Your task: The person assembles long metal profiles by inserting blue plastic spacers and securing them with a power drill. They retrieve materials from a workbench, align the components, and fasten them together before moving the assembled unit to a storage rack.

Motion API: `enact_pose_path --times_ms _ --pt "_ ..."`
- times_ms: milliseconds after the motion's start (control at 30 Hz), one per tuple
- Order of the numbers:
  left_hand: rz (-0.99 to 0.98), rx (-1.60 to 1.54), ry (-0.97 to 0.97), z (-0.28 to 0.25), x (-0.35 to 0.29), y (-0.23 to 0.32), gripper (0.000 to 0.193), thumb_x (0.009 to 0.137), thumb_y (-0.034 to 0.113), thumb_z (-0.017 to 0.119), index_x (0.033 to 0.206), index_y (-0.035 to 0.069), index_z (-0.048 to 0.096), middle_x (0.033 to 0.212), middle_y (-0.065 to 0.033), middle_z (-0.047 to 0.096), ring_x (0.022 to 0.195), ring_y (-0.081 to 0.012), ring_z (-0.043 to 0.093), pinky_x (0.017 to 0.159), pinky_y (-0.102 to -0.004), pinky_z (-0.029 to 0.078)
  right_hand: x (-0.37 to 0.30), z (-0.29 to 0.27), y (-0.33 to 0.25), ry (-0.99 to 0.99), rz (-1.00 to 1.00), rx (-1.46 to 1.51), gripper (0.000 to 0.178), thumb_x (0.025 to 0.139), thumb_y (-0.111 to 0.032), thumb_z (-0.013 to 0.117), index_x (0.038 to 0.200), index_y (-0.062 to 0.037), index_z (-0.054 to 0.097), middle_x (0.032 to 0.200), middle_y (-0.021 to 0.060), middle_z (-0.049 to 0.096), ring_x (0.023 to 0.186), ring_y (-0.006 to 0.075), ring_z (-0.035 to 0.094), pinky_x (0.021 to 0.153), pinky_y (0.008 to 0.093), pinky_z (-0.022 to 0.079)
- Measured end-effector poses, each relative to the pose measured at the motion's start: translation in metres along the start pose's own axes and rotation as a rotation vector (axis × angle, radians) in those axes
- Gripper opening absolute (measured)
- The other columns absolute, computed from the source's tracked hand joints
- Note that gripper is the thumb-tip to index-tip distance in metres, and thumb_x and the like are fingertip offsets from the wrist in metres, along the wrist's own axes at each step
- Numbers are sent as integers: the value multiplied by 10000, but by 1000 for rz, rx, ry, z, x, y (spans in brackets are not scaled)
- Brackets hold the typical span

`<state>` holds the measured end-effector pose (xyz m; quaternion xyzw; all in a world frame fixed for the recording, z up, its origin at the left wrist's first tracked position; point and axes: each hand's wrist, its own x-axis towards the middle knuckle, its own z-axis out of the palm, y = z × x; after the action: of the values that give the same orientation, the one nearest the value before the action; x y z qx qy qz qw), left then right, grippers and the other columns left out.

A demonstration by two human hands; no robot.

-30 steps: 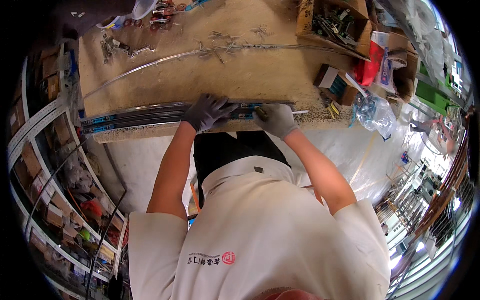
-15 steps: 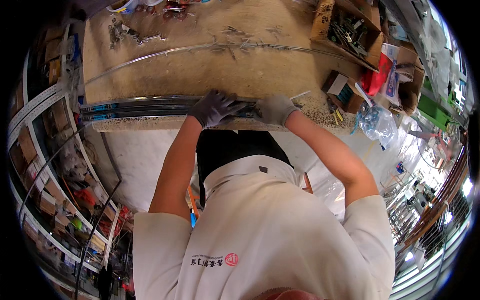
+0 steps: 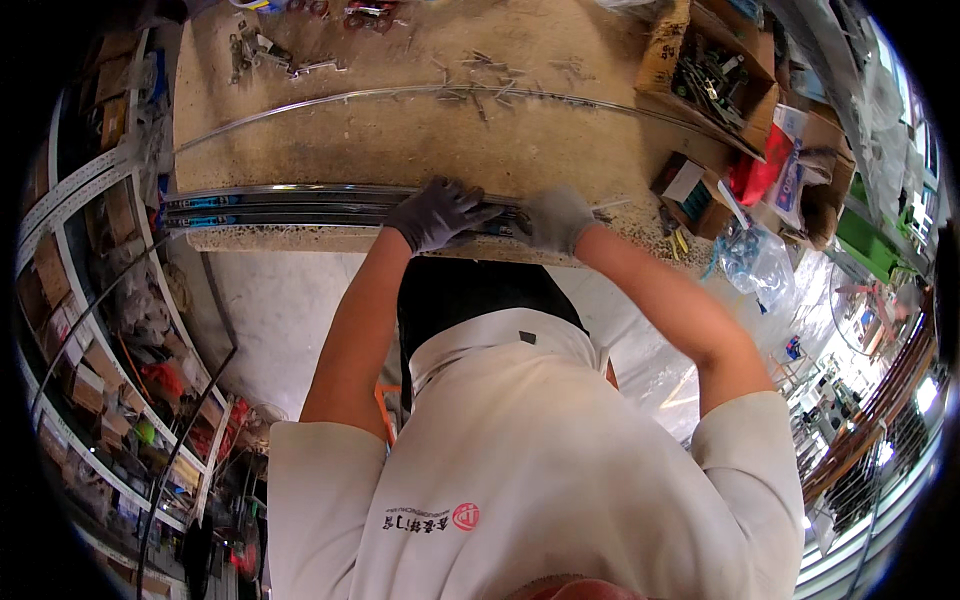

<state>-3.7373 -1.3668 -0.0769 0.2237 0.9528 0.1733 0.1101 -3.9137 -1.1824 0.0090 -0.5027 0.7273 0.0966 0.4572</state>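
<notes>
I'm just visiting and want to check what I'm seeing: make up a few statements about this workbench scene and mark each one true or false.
1. The left hand and the right hand both wear gloves. True.
2. The left hand is on some long dark bars. True.
3. The long dark bars stand upright. False: they lie along the front edge of the table.
4. A cardboard box of metal parts stands toward the far right of the table. True.
5. The right hand is inside the cardboard box. False: it is near the table's front edge, beside the left hand.
6. The left hand's glove is bright red. False: it is dark grey.
</notes>
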Motion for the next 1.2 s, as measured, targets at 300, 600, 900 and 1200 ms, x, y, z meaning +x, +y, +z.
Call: enact_pose_path --times_ms 300,600,900,1200 --pt "20 22 90 11 2 -5 601 955 474 595 1536 383 472 1440 -104 544 1176 -335 575 998 -564 474 -5 78 -35 664 478 573 410 885 -469 664 879 -69 753 838 202 729 857 406 710 764 521 560" --pt "-18 16 -180 4 5 4 599 995 456 569 1571 389 422 1542 -141 493 1268 -401 553 1067 -616 425 11 81 -77 702 1019 1023 466 885 -506 681 845 -52 778 899 220 743 892 413 716 810 478 566" --pt "13 -18 -134 -1 8 -5 567 932 550 601 1462 348 582 1453 -149 559 1222 -392 548 1018 -589 431 -11 67 -67 613 841 934 478 944 -506 604 896 -59 769 883 240 738 909 411 722 835 492 582" --pt "-8 -6 -34 -9 11 2 645 888 469 674 1505 351 528 1362 -111 574 1143 -325 572 924 -544 489 -53 69 -84 715 621 744 361 938 -431 696 827 -88 712 756 140 725 743 383 712 667 464 572"
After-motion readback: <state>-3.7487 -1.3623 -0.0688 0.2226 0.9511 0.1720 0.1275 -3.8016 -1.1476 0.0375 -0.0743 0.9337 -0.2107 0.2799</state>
